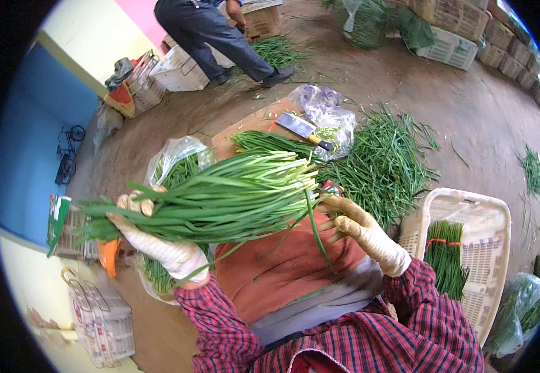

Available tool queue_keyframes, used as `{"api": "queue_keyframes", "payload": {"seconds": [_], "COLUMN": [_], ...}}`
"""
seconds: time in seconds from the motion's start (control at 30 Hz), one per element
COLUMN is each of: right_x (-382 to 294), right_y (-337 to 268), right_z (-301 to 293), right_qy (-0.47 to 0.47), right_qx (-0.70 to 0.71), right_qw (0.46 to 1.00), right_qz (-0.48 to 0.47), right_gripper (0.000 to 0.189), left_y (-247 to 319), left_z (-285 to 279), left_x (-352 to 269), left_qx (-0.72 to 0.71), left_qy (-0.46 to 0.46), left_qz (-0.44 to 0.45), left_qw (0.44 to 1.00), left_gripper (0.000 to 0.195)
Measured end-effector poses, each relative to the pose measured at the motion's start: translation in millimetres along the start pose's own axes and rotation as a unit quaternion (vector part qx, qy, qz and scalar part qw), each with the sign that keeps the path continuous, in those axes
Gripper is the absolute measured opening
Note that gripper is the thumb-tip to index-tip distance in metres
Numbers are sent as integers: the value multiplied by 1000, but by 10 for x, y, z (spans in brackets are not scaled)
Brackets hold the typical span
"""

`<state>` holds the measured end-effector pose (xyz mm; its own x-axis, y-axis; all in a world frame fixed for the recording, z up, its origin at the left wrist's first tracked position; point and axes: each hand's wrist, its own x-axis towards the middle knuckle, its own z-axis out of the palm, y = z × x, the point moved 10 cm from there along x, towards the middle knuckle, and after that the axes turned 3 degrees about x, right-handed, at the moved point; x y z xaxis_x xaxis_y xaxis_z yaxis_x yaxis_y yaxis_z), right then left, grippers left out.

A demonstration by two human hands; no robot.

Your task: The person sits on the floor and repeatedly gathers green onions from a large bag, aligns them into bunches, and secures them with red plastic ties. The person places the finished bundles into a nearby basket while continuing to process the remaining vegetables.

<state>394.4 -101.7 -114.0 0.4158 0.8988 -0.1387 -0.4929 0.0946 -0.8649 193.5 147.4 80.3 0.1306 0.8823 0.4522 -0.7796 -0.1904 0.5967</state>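
A large loose bunch of green garlic chives [232,196] lies across above my lap, pale stem ends to the right. My left hand [158,233], in a whitish glove, is closed around its leafy end. My gloved right hand [363,228] is at the stem ends with fingers spread; whether the fingertips touch the stems is hard to tell. Beyond the bunch, a cleaver [302,129] rests on a wooden board [237,130] beside more chives [270,142] and a clear plastic bag [344,126]. An orange-brown cloth [274,270] covers my lap.
A heap of chives [386,163] lies on the floor to the right. Nearer, a white plastic basket [484,261] holds a tied bundle [444,261]. Bagged greens [176,172] stand at left. A co-worker [223,37] stands beyond, near white crates [181,74]. Stacked crates [451,46] stand back right.
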Motion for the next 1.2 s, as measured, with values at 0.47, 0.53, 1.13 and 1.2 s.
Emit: {"api": "queue_keyframes", "payload": {"seconds": [0.47, 0.53, 1.13, 1.2], "right_x": [426, 433, 289, 311], "right_y": [192, 131, -54, 25], "right_z": [-469, -151, -99, -277], "right_qy": [38, -64, -19, 46], "right_qx": [124, 238, 144, 167], "right_qw": [989, 969, 989, 985], "right_qz": [67, 26, -6, 18], "right_gripper": [32, 37, 25, 21], "left_y": [-348, -488, -683, -656], "left_z": [326, 300, 24, 18], "left_x": [-141, -163, -85, -76], "left_qx": [-160, -175, -122, -156], "left_qy": [-150, -132, -152, -175], "left_qz": [-73, -91, -120, -129], "left_qw": [973, 971, 973, 963], "left_gripper": [18, 18, 34, 34]}}
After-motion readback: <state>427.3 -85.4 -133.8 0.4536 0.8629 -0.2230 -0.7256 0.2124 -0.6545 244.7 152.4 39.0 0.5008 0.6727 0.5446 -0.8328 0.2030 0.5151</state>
